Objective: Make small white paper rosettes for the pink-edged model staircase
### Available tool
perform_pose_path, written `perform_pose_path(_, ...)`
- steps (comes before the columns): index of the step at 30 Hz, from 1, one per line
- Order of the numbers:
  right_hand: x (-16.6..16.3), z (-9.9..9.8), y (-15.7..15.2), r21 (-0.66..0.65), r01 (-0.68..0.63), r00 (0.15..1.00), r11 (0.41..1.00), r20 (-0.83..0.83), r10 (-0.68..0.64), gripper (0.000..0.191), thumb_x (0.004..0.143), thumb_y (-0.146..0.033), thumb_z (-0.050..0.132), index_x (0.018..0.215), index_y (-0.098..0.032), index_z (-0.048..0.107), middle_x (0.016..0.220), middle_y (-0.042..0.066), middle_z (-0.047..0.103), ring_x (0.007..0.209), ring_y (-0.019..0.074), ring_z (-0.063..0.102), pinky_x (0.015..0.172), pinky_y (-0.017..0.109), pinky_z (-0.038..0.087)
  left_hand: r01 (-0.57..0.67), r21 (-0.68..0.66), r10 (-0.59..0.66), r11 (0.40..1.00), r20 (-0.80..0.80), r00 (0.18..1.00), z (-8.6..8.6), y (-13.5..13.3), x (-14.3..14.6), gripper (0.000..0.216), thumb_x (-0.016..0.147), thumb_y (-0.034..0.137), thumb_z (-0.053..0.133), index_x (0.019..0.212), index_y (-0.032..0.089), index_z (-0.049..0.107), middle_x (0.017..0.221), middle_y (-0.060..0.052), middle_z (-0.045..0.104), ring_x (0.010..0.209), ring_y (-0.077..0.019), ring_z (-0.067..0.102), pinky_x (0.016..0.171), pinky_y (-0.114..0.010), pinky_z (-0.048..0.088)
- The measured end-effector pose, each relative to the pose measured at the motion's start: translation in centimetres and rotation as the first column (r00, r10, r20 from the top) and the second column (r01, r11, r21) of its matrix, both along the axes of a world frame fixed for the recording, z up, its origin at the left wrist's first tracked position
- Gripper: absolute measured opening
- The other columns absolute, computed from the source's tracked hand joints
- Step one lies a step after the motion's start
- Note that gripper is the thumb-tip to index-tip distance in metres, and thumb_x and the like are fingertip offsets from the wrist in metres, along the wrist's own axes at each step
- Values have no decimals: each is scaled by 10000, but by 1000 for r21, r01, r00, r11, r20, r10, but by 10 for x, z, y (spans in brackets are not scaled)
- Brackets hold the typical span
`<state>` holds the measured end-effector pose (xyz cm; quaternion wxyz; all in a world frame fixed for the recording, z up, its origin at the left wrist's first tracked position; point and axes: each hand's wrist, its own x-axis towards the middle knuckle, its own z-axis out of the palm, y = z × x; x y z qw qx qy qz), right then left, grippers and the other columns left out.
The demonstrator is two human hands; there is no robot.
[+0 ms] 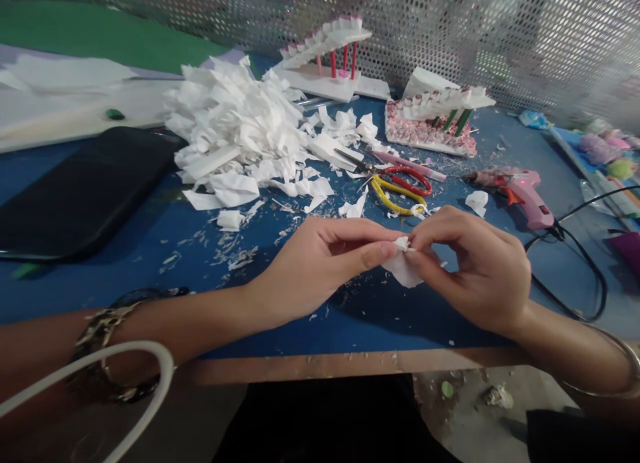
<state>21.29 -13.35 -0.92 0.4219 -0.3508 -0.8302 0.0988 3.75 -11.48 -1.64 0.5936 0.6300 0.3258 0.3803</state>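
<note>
Two hands meet over a blue tabletop (150, 250), pinching a small white scrap (403, 266) between them just above the near edge. The left hand (320, 266) has its thumb and forefinger closed on the scrap's left side, the other fingers curled under; the right hand (473, 273) grips the right side with its fingertips drawn tight together. A bracelet (107, 330) circles the left wrist, a thin bangle (627, 363) the right. Just beyond the hands lie scissors (397, 183) with red and yellow handles, a pink pen (410, 164) touching them on the far side. To the right rests a pink glue gun (525, 195), its black cord (585, 263) looping toward the edge. A heap of white cuttings (235, 130) spreads across the middle of the tabletop, crumbs scattered around it, with a black phone (80, 190) lying flat to its left. Farther back stand two white foam models: one on red posts (330, 56), one with a pink base and green posts (435, 116). Perforated mesh (450, 30) backs the scene.
</note>
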Motion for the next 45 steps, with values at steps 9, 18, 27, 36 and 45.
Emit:
perform_pose_path(9,6,-8,5,-112,-45,997,993,-67,38,117,781,-88,520,810,-202,519,769,-2,597,673,106,564,571,245,485,53,-47,-45,997,163,986,-4,-1,1,99,729,124,598,734,162,508,786,24,547,654,-52,514,585,-124,446)
perform_pose_path(18,12,-5,10,182,135,962,974,212,-173,259,796,-148,542,1038,-236,508,814,-15,617,722,112,593,666,228,498,-62,166,47,984,98,994,-9,14,-5,158,743,130,565,891,183,558,786,22,520,652,-66,502,542,-143,429)
perform_pose_path(27,24,-4,29,386,133,933,913,262,-247,178,783,-83,533,927,-181,569,832,28,645,763,149,554,707,291,455,-152,622,217,768,-29,976,-12,25,-11,192,757,126,582,933,200,566,864,-9,578,759,-107,533,666,-214,458)
perform_pose_path(36,29,-7,34,467,124,911,876,297,-287,147,745,-74,551,790,-213,532,812,19,602,748,162,531,685,319,439,307,931,129,198,-335,933,-4,15,-17,160,844,145,458,926,256,539,840,20,629,768,-118,571,693,-252,425)
perform_pose_path(45,14,-9,27,148,166,984,975,40,-173,215,636,-9,540,721,-201,492,693,-21,533,573,91,466,506,225,400,278,924,349,260,-359,866,-14,13,-9,383,741,465,588,913,137,489,962,-104,557,899,-209,541,740,-321,441)
